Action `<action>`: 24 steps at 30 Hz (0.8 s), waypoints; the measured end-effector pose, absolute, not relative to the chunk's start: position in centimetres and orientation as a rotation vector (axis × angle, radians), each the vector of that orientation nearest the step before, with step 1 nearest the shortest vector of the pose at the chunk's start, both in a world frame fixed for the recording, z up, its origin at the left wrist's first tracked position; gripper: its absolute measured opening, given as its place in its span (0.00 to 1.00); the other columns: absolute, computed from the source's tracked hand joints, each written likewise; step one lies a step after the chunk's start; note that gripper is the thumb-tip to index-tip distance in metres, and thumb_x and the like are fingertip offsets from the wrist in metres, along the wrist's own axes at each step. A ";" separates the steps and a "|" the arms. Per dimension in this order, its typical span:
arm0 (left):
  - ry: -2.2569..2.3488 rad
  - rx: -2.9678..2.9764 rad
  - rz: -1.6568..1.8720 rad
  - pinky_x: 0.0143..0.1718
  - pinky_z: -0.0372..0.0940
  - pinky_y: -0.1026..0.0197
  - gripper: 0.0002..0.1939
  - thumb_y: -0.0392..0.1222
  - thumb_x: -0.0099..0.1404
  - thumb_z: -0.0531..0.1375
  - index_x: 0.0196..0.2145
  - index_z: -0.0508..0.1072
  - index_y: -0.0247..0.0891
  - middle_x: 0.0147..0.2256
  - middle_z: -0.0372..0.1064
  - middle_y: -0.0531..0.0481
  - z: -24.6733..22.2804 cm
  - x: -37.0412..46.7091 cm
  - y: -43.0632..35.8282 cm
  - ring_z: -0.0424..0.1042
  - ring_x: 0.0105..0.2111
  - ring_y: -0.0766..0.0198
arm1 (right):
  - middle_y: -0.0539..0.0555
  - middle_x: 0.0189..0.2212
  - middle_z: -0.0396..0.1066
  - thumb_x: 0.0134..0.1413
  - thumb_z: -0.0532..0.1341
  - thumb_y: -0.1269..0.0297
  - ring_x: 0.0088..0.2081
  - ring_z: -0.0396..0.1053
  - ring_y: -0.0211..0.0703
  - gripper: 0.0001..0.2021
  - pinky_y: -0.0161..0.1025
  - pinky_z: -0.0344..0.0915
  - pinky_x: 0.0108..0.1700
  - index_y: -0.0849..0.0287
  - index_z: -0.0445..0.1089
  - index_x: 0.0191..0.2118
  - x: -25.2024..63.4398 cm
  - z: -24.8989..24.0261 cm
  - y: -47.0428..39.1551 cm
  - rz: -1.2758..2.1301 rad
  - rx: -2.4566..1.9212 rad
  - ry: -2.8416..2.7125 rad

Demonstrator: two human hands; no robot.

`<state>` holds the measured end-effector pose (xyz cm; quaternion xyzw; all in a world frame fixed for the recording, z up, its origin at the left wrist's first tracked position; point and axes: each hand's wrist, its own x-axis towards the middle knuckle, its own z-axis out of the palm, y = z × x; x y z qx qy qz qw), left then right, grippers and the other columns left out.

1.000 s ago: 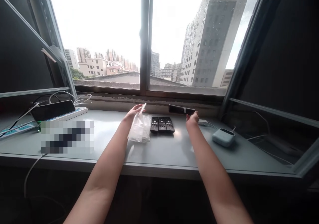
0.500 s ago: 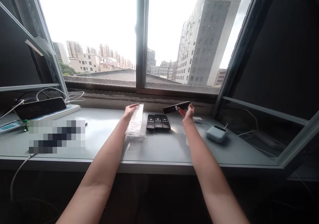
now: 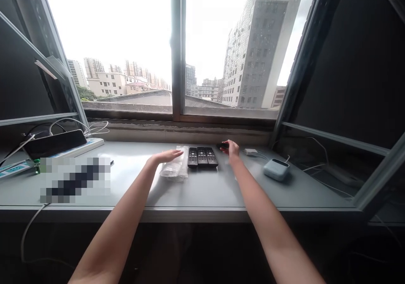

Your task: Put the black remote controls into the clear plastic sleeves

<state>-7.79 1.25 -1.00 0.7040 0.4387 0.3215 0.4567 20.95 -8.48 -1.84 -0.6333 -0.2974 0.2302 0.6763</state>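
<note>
Three black remotes lie side by side on the grey desk. To their left is a clear plastic bag, and my left hand rests over its upper part with the fingers stretched out flat. My right hand is just right of the row, its fingers round another black remote, which is held low near the back of the desk and partly hidden by the fingers.
A pale blue box-shaped device and a white adapter with a cable are at the right. On the left are a phone leaning on a white power strip, loose cables and a blurred-out patch. A window stands behind the desk.
My left hand has lowered the plastic bag onto the desk and opened flat over it. My right hand has brought its remote down and slightly left, towards the desk.
</note>
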 end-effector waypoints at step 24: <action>1.441 2.441 0.390 0.66 0.39 0.35 0.32 0.52 0.71 0.50 0.68 0.59 0.37 0.70 0.38 0.34 -4.4 -4.1 3.9 0.37 0.71 0.46 | 0.55 0.62 0.67 0.52 0.50 0.78 0.62 0.66 0.48 0.34 0.42 0.59 0.61 0.55 0.63 0.65 19.8 -2.3 -10.8 0.171 -2.162 -1.428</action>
